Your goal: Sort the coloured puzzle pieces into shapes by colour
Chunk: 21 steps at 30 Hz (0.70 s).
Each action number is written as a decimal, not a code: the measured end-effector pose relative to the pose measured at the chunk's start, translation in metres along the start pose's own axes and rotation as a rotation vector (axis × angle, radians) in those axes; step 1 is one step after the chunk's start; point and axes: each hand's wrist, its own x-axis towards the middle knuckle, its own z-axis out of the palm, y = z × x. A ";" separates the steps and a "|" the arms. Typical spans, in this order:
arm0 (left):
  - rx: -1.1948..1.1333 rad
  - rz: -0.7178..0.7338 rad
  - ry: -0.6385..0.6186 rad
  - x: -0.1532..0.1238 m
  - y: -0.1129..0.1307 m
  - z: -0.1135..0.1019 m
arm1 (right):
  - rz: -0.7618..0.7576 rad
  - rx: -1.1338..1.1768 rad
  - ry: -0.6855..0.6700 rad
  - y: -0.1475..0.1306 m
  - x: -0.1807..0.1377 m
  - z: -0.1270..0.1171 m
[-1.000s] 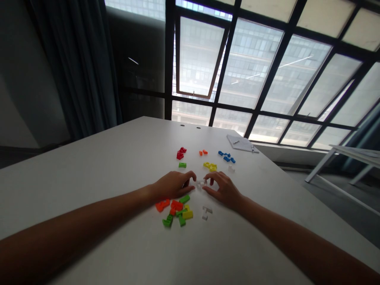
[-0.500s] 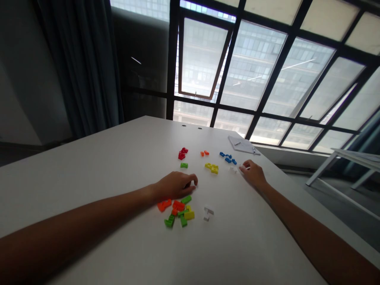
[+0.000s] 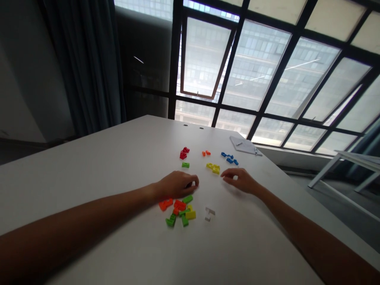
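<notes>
My left hand rests on the white table, fingers curled inward; what they close on, if anything, is hidden. Just below it lies a mixed pile of small plastic blocks, with orange blocks, green blocks and yellow blocks. My right hand hovers beside the yellow blocks, thumb and forefinger apart, nothing visible between them. White blocks lie to the right of the pile. Farther back sit red blocks, a single green block, small orange blocks and blue blocks.
A paper pad with pens lies near the table's far right edge. The white table reaches toward the windows. A second white table stands to the right, and a dark curtain hangs at left.
My right hand has moved left from beside the white pieces near the blue blocks, and its fingers have parted; those pieces no longer show. My left hand has stayed nearly still.
</notes>
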 end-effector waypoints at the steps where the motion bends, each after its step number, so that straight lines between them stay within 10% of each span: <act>1: 0.004 0.001 -0.002 0.000 0.000 -0.001 | -0.035 0.089 -0.133 -0.017 -0.002 0.004; 6: 0.019 0.004 -0.011 0.000 0.001 -0.002 | -0.250 0.090 -0.433 -0.077 -0.013 0.018; 21: -0.103 -0.004 -0.072 0.000 0.002 -0.007 | -0.085 0.031 0.113 -0.066 -0.009 0.070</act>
